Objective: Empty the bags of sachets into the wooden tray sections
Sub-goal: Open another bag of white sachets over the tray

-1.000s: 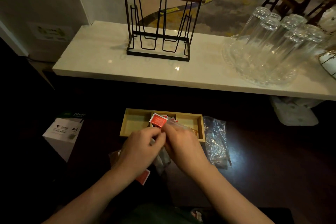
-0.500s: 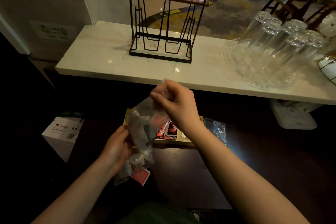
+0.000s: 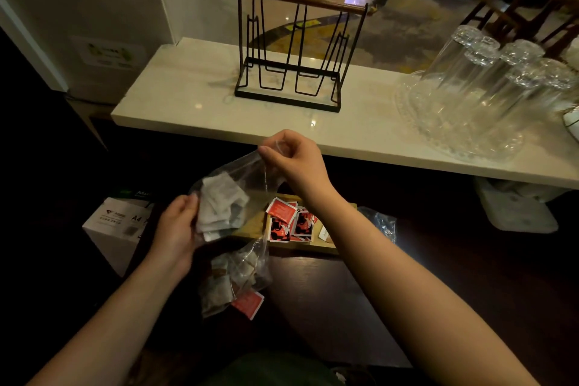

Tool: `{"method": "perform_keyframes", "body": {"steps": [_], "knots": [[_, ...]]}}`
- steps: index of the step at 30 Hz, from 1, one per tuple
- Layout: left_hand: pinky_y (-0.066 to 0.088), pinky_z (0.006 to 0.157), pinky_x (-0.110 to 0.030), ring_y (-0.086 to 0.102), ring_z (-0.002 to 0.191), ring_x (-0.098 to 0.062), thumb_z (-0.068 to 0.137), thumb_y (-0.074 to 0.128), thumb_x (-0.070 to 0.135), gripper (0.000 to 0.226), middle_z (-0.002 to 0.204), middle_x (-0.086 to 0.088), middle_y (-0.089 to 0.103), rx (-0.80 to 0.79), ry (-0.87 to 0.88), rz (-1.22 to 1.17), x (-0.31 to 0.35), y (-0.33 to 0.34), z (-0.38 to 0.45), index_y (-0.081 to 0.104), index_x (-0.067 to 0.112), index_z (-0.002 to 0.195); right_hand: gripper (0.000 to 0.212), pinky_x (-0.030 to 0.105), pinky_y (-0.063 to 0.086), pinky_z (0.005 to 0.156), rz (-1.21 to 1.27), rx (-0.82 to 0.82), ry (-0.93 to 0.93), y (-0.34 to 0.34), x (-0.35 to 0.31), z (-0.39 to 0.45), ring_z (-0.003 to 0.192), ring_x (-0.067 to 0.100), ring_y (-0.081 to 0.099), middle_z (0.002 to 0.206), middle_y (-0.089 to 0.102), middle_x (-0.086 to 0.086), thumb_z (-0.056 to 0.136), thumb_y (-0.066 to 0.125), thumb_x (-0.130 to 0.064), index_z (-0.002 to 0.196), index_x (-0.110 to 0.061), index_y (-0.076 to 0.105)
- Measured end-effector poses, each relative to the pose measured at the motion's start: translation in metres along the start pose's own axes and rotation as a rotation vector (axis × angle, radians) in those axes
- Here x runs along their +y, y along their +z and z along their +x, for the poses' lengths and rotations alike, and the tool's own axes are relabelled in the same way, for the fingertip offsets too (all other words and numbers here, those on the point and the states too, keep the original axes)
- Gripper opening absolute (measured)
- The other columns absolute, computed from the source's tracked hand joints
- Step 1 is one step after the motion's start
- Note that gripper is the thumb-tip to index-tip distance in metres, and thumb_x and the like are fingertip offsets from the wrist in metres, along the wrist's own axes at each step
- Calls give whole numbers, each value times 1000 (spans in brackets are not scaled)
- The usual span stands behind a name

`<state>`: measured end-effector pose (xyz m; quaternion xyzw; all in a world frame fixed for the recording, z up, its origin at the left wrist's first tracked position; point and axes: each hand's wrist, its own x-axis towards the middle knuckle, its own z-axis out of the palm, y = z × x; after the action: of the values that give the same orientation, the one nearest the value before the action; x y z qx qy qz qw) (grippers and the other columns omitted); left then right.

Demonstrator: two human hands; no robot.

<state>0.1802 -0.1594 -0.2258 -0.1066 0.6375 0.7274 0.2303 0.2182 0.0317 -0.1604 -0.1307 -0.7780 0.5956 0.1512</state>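
Sachet bag (image 3: 228,197) pinched by right-hand fingers (image 3: 272,152), left-hand fingers (image 3: 191,200) gripping side

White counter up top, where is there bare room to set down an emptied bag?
The white counter is bare left of the wire rack, and between the rack and the glasses. The right end is crowded with glasses.
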Motion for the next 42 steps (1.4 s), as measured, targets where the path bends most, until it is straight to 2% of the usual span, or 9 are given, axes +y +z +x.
{"method": "perform_keyframes", "body": {"steps": [3,7,10,13,21,24,29,35,42], "knots": [[42,60,-32,53,66,-21,97,44,26,30,69,-4,54,176,318,338,22,-15,12,50,17,70,2,37,59,80,-122,-1,64,-6,24,-3,86,19,68,90,70,5,85,68,-19,86,-20,67],[35,57,-32,44,58,-20,95,47,24,27,64,-8,51,199,601,738,58,-26,18,51,8,73,4,40,57,85,-135,-15,175,-2,48,-4,87,22,68,90,72,8,83,70,-16,86,-18,70],[34,54,-30,45,57,-19,94,50,23,25,62,-4,50,231,718,843,77,-23,15,52,7,75,12,23,56,72,-15,-82,258,5,53,-1,78,18,66,87,70,11,84,68,-8,95,-6,70],[34,52,-27,47,60,-21,94,51,23,23,66,-7,52,264,775,899,88,-16,9,54,6,78,18,13,48,55,81,-130,304,13,59,2,67,10,59,81,66,7,85,64,-1,102,4,67],[33,59,-32,49,64,-24,92,54,25,22,68,-8,53,254,812,920,92,-7,9,53,10,76,20,19,54,60,155,-127,331,22,73,6,64,14,59,77,63,6,87,58,5,107,9,63],[32,53,-31,46,59,-18,91,56,25,21,64,-4,51,240,827,932,94,-2,9,54,9,77,19,19,55,62,167,-130,337,21,75,7,67,14,60,80,64,6,88,57,4,106,7,64],[31,51,-20,46,61,-18,88,61,21,19,67,-5,52,197,892,962,100,10,7,56,7,76,18,15,52,56,209,-109,361,18,76,8,64,15,60,77,63,8,89,55,6,105,10,62],[32,56,-5,44,62,-15,82,68,16,18,68,-4,51,126,996,992,109,27,1,55,12,70,14,18,56,62,215,-136,360,16,78,8,67,15,61,78,62,8,90,53,5,101,5,62],[30,57,-12,46,64,-16,79,71,14,15,69,-3,50,55,1037,1037,110,40,-3,59,10,71,10,18,55,63,189,-118,365,12,87,4,71,13,63,79,64,5,90,55,2,95,-2,63]]}}
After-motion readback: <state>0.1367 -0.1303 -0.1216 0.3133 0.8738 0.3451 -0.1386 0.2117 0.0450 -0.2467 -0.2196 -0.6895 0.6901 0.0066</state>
